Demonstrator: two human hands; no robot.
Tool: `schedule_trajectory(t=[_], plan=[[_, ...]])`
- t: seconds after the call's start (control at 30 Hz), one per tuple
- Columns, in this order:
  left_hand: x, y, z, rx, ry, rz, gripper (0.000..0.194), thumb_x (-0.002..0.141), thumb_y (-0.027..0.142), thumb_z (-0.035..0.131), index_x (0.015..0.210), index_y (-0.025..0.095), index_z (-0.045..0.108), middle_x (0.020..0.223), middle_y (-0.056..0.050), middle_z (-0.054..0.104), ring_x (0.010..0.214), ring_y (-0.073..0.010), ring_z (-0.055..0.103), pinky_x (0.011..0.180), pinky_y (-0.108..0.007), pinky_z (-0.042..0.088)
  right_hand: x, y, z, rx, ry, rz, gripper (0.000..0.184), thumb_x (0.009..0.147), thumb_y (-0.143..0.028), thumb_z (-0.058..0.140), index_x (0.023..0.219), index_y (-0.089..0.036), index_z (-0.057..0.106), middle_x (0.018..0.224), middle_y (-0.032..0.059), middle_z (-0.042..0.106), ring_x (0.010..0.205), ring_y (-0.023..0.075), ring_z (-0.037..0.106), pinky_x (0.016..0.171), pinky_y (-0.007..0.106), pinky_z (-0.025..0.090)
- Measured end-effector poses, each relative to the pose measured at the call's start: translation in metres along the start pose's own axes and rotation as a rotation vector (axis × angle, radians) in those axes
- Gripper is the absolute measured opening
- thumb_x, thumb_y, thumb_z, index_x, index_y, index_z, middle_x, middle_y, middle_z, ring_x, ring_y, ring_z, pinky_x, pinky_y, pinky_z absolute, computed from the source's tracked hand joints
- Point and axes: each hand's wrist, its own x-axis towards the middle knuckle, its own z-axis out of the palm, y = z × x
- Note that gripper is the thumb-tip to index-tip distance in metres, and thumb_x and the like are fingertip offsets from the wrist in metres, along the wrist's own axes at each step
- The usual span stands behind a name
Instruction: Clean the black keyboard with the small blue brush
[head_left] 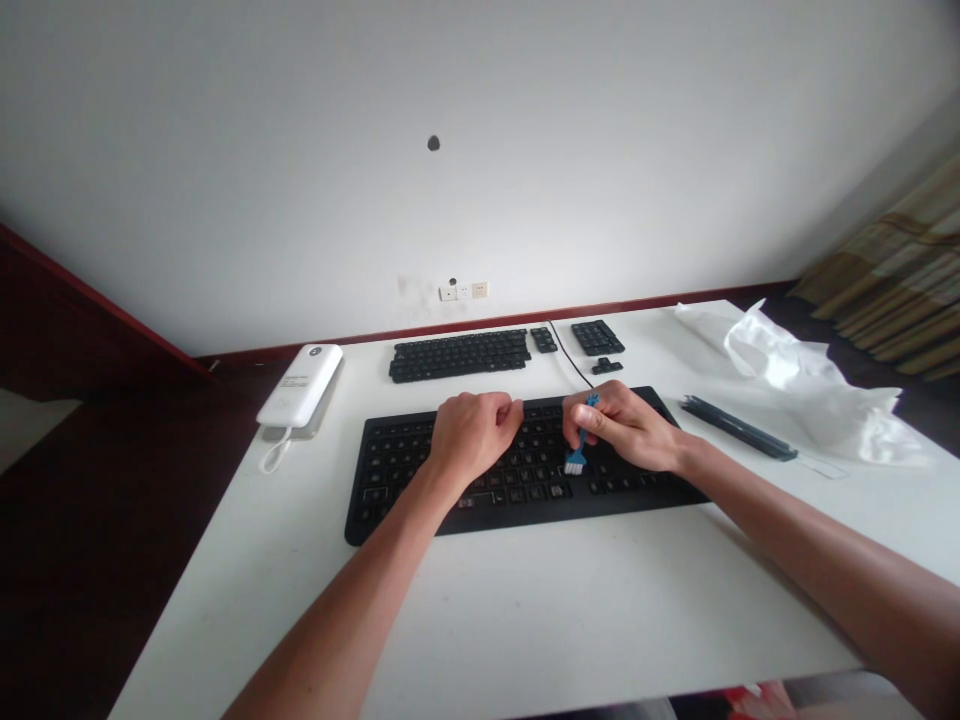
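Note:
A black keyboard base [420, 522], its keycaps off, lies on the white table. My left hand [472, 430] is closed like a fist over the middle of its far edge, the thumb side facing right. Whatever its curled fingers may hold is hidden. Pinched between the thumb and fingers of my right hand [626, 425] is a small blue brush [577, 460]. Its white bristles point down over the keys, right of the middle; whether they touch cannot be seen. Behind the base are the removed keycaps [461, 355], arranged in blocks, with the number pad keycaps [598, 337] at the right.
On the left a white power bank [301, 385] with a looped strap rests on a grey flat object. A dark, long narrow bundle [739, 428] and crumpled white plastic [806, 380] lie on the right. The keyboard cable [570, 355] runs to the wall side of the table [570, 610].

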Motion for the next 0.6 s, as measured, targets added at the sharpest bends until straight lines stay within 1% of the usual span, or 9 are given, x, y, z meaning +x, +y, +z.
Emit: schedule_trajectory(t=[0.3, 0.6], plan=[[-0.0002, 0.0006, -0.0008, 0.007, -0.003, 0.004, 0.05, 0.104, 0.047, 0.048, 0.064, 0.023, 0.064, 0.06, -0.004, 0.063, 0.056, -0.0206, 0.055, 0.06, -0.034, 0.016, 0.0, -0.0094, -0.0004, -0.1, -0.048, -0.03, 0.055, 0.109, -0.052, 0.042, 0.077, -0.016, 0.069, 0.074, 0.0047, 0.066, 0.064, 0.0139, 0.055, 0.067, 0.028, 0.042], [0.0001, 0.0009, -0.0015, 0.022, -0.033, -0.009, 0.05, 0.105, 0.048, 0.046, 0.067, 0.022, 0.066, 0.063, -0.005, 0.066, 0.06, -0.021, 0.058, 0.061, -0.034, 0.018, 0.0011, -0.0022, -0.0002, -0.1, -0.05, 0.016, 0.058, 0.109, -0.055, 0.041, 0.079, -0.015, 0.071, 0.073, 0.0054, 0.068, 0.063, 0.014, 0.057, 0.067, 0.028, 0.043]])
